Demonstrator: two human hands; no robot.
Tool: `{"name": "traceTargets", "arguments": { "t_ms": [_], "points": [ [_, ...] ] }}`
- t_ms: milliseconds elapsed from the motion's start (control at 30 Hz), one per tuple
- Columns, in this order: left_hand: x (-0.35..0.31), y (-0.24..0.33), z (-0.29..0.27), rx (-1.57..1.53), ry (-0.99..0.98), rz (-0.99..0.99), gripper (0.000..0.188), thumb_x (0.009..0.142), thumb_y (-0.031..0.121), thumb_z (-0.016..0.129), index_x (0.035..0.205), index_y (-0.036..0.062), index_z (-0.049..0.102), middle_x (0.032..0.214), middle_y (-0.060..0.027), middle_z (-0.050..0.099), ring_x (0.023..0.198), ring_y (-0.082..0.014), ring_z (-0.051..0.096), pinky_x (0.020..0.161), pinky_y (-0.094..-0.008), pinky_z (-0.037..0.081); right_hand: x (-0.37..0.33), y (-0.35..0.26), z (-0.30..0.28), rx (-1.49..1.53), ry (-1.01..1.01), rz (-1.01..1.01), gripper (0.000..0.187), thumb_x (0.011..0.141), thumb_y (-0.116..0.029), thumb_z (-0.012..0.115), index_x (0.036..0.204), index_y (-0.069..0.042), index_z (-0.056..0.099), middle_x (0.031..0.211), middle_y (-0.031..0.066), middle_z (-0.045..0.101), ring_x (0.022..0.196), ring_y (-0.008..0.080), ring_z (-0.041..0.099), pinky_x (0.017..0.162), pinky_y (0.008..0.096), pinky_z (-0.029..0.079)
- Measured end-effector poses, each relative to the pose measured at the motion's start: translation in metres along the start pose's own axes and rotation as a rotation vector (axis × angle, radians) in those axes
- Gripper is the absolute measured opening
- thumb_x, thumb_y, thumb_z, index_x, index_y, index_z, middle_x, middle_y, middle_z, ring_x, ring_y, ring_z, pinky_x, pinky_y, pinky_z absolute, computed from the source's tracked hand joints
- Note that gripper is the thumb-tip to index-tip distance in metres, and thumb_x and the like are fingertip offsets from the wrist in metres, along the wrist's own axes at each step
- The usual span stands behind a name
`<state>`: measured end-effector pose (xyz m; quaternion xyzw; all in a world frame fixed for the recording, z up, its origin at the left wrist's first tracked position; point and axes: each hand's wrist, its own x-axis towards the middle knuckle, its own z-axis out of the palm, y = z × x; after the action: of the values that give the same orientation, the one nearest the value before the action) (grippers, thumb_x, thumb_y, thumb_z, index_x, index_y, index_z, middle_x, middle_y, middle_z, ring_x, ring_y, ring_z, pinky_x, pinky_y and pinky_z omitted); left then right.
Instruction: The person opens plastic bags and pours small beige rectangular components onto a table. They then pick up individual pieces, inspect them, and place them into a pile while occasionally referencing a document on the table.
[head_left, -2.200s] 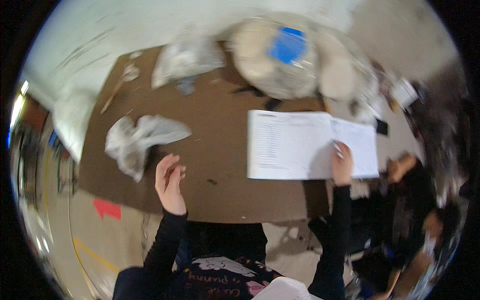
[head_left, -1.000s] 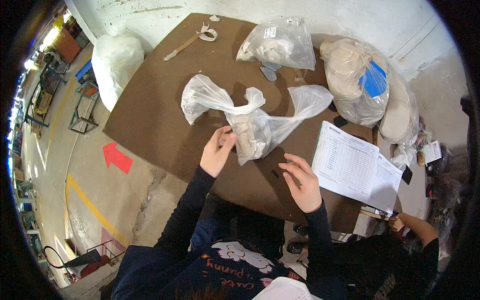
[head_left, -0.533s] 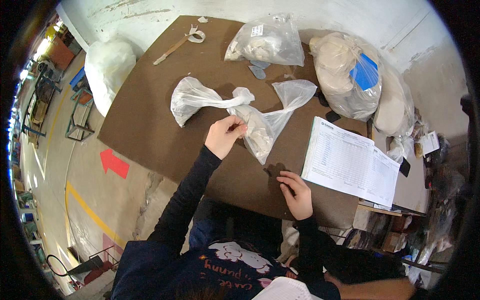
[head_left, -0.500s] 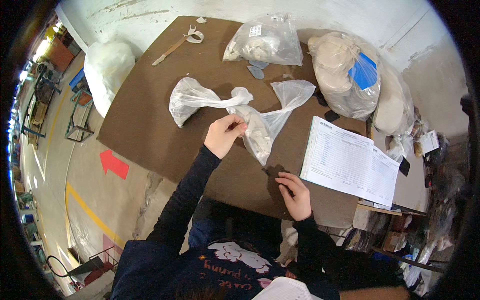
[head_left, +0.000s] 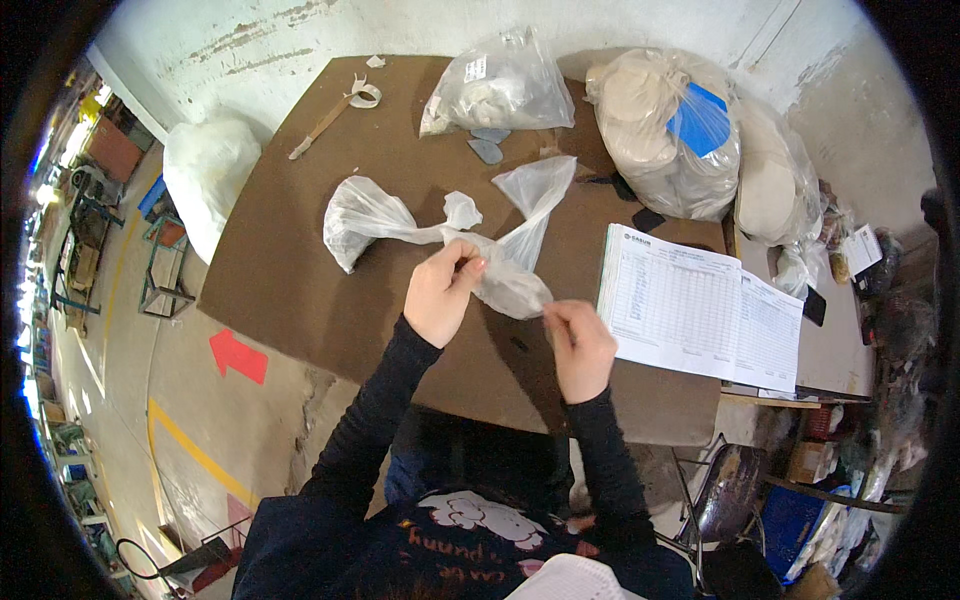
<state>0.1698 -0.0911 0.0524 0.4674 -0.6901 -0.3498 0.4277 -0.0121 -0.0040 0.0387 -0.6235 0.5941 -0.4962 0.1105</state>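
Observation:
In front of me lies a clear plastic bag [head_left: 508,284] holding pale pieces, its loose open end spread toward the far right. My left hand [head_left: 443,290] pinches this bag at its near left side, thumb against fingers. My right hand [head_left: 582,348] has its fingers closed on the bag's lower right corner. Touching the held bag on the left is a second plastic bag [head_left: 358,222], bulging at its left end and twisted narrow toward the middle. What is inside that one is hard to make out.
Farther back stands a labelled clear bag [head_left: 505,92] beside grey flat pieces [head_left: 485,150]. Large stuffed bags [head_left: 655,140] crowd the far right. An open book of printed forms [head_left: 680,300] lies at right. A brown strip with a pale loop [head_left: 335,120] rests at the far left.
My right hand has come up from the table's near side and taken the bag's corner. The corner has been raised and bent toward the right; my left hand keeps its pinch.

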Motion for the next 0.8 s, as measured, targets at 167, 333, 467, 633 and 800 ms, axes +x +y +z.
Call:
{"name": "traceTargets", "arguments": {
  "t_ms": [167, 333, 467, 633, 800],
  "points": [
    [0.040, 0.060, -0.012, 0.219, 0.184, 0.323, 0.007, 0.085, 0.008, 0.060, 0.088, 0.0038, 0.056, 0.080, -0.0123, 0.058, 0.077, -0.0324, 0.057, 0.071, -0.0414, 0.045, 0.070, -0.032, -0.036, -0.049, 0.084, -0.162, 0.009, 0.081, 0.003, 0.065, 0.089, 0.000, 0.062, 0.087, 0.0133, 0.062, 0.073, 0.0276, 0.062, 0.065, 0.0327, 0.049],
    [0.048, 0.036, -0.010, 0.306, 0.060, 0.380, 0.009, 0.089, 0.010, 0.058, 0.093, 0.0026, 0.055, 0.090, -0.0128, 0.060, 0.088, -0.0332, 0.058, 0.078, -0.0394, 0.045, 0.095, -0.038, -0.052, -0.063, -0.036, -0.106, 0.007, 0.082, 0.002, 0.065, 0.088, 0.001, 0.061, 0.089, 0.0101, 0.062, 0.070, 0.0212, 0.061, 0.062, 0.0294, 0.048],
    [0.028, 0.006, -0.011, 0.310, -0.110, 0.327, 0.020, 0.086, 0.016, 0.064, 0.101, 0.0052, 0.056, 0.098, -0.0117, 0.062, 0.096, -0.0333, 0.060, 0.083, -0.0400, 0.046, 0.086, -0.024, -0.047, -0.034, -0.056, -0.084, 0.008, 0.083, 0.003, 0.063, 0.090, 0.002, 0.061, 0.088, 0.0111, 0.062, 0.072, 0.0208, 0.061, 0.063, 0.0291, 0.048],
    [0.023, -0.018, -0.019, 0.087, -0.358, 0.037, 0.048, 0.081, 0.020, 0.072, 0.122, 0.0064, 0.051, 0.109, -0.0115, 0.061, 0.100, -0.0288, 0.060, 0.081, -0.0375, 0.049, 0.080, -0.009, -0.047, 0.174, -0.055, 0.152, 0.008, 0.088, 0.001, 0.061, 0.096, 0.002, 0.062, 0.088, 0.0093, 0.065, 0.070, 0.0158, 0.064, 0.065, 0.0263, 0.050],
    [0.038, -0.022, -0.001, 0.115, -0.041, 0.252, 0.056, 0.081, 0.019, 0.072, 0.131, 0.0086, 0.049, 0.122, -0.0153, 0.057, 0.100, -0.0267, 0.060, 0.078, -0.0347, 0.051, 0.087, -0.007, -0.048, 0.209, -0.144, 0.199, 0.008, 0.091, 0.000, 0.058, 0.097, 0.003, 0.062, 0.081, 0.0080, 0.066, 0.071, 0.0119, 0.064, 0.066, 0.0244, 0.050]
  ]
}}
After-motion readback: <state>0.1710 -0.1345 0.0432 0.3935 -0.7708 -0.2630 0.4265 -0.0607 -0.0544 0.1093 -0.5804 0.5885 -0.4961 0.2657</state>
